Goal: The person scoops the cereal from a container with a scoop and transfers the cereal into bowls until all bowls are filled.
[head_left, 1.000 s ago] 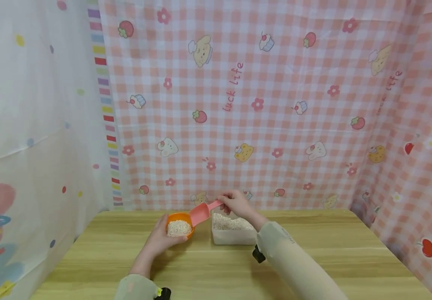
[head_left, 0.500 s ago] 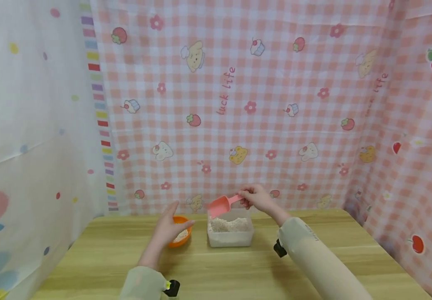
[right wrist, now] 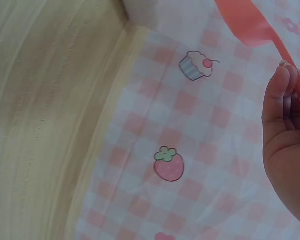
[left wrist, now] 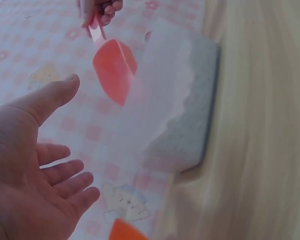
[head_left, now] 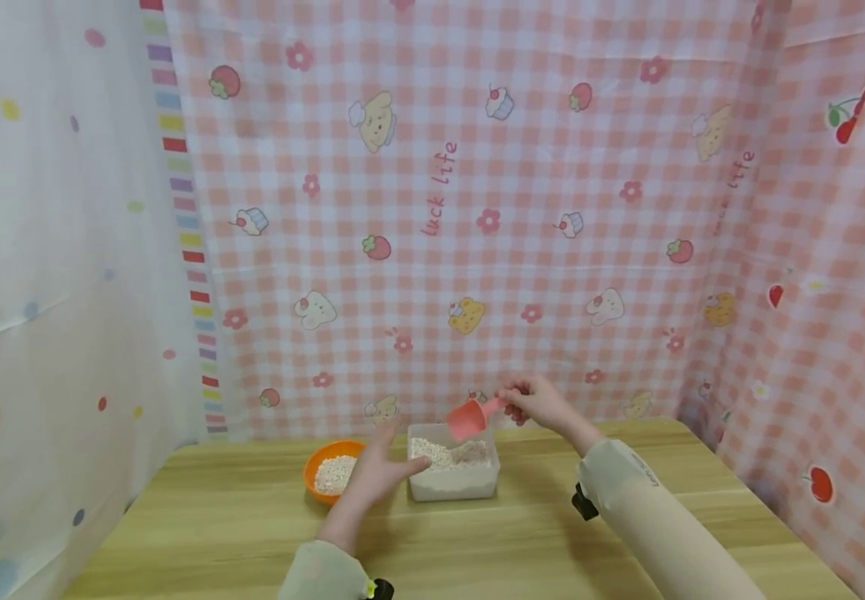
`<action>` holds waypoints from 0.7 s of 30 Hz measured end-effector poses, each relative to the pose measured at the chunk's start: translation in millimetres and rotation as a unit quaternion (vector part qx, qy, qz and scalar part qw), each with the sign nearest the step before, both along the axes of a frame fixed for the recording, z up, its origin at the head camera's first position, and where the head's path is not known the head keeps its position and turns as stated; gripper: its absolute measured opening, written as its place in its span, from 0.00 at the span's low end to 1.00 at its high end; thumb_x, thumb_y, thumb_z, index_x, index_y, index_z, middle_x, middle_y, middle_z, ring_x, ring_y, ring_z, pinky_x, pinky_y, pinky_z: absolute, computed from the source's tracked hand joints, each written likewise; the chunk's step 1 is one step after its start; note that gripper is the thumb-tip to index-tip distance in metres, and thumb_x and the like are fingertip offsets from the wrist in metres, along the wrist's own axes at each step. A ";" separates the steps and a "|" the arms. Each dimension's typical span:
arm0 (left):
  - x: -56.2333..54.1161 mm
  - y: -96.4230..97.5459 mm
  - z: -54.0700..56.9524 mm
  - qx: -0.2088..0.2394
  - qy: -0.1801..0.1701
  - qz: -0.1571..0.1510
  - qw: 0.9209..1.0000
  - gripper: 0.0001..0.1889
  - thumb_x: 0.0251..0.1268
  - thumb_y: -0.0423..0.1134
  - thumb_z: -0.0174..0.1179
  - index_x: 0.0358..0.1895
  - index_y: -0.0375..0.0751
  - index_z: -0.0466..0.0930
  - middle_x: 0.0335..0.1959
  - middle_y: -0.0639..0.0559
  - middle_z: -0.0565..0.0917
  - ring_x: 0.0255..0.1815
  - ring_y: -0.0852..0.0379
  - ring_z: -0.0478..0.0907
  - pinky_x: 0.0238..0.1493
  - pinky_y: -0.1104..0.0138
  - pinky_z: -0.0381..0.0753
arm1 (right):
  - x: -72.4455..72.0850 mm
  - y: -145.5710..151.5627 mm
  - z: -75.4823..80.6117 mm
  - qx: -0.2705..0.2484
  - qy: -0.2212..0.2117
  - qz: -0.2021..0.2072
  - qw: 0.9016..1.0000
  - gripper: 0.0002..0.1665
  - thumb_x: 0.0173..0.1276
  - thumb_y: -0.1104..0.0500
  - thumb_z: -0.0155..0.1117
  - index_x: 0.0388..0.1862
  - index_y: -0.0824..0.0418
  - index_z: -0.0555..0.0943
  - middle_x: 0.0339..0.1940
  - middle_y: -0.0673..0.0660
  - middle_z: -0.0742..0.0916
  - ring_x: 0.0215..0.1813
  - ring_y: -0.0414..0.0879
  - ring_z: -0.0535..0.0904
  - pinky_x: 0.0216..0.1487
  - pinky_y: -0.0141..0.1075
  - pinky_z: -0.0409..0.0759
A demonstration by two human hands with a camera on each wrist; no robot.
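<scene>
My right hand (head_left: 541,402) pinches the handle of a pink scoop (head_left: 467,419), which hangs over the right part of a translucent tub (head_left: 453,483). In the left wrist view the bowl of the scoop (left wrist: 112,70) looks empty. Pale grains, like oats or rice, fill part of the tub, heaped unevenly. My left hand (head_left: 375,475) is in the air between an orange bowl and the tub, fingers spread and holding nothing. The orange bowl (head_left: 312,482) stands to its left with pale grains inside, its right side partly hidden by the hand.
A wooden table (head_left: 252,533) carries the bowl and the tub. Behind its far edge hangs a pink checked curtain (head_left: 372,192). White printed cloth (head_left: 65,250) closes the left side, and more checked cloth rises at the right.
My left hand has let go of the orange bowl and moved right toward the tub. My right hand has carried the scoop rightward from the bowl to over the tub. The head view has shifted slightly.
</scene>
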State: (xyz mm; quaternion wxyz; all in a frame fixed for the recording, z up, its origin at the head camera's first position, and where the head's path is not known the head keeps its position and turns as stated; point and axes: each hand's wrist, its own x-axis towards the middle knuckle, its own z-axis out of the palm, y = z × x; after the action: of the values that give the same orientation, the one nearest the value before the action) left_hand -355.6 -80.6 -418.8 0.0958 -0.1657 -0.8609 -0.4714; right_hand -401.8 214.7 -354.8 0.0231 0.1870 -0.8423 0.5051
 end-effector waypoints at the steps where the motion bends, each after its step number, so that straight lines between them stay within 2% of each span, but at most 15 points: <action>1: -0.8 2.6 -2.2 0.000 0.000 -0.005 1.000 0.46 0.54 0.50 0.71 0.73 0.37 0.59 0.73 0.37 0.61 0.72 0.36 0.56 0.68 0.41 0.58 | 0.0 1.0 -1.3 0.001 0.000 0.001 1.000 0.15 0.76 0.60 0.54 0.44 0.74 0.81 0.25 0.61 0.82 0.25 0.44 0.77 0.29 0.37 0.81; 7: -6.3 13.6 -16.1 -0.009 -0.016 -0.019 1.000 0.53 0.54 0.52 0.71 0.76 0.32 0.49 0.74 0.32 0.55 0.72 0.33 0.53 0.69 0.41 0.55 | -2.0 4.8 -8.2 0.000 -0.015 -0.007 1.000 0.14 0.75 0.62 0.53 0.44 0.74 0.81 0.25 0.61 0.82 0.25 0.45 0.77 0.29 0.38 0.82; 14: -8.1 20.2 -30.3 0.005 -0.050 -0.007 0.999 0.51 0.56 0.48 0.70 0.74 0.25 0.50 0.71 0.27 0.58 0.71 0.31 0.55 0.68 0.40 0.57 | 1.0 3.3 -11.6 0.006 -0.011 -0.012 1.000 0.15 0.75 0.63 0.53 0.42 0.75 0.81 0.24 0.61 0.83 0.24 0.47 0.78 0.30 0.42 0.84; 21: -6.2 24.0 -32.4 0.014 -0.062 -0.003 0.998 0.49 0.58 0.48 0.69 0.74 0.26 0.49 0.71 0.27 0.58 0.71 0.31 0.55 0.68 0.41 0.56 | -4.2 6.8 -20.2 0.001 -0.015 -0.019 1.000 0.14 0.75 0.62 0.54 0.42 0.73 0.82 0.22 0.57 0.83 0.23 0.43 0.77 0.27 0.36 0.82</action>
State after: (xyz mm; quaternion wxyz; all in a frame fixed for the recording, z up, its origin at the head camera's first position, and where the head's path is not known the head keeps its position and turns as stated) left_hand -361.9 -56.6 -451.2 0.0433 -0.1373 -0.8578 -0.4934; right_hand -406.0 221.5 -375.0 0.0201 0.1636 -0.8464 0.5065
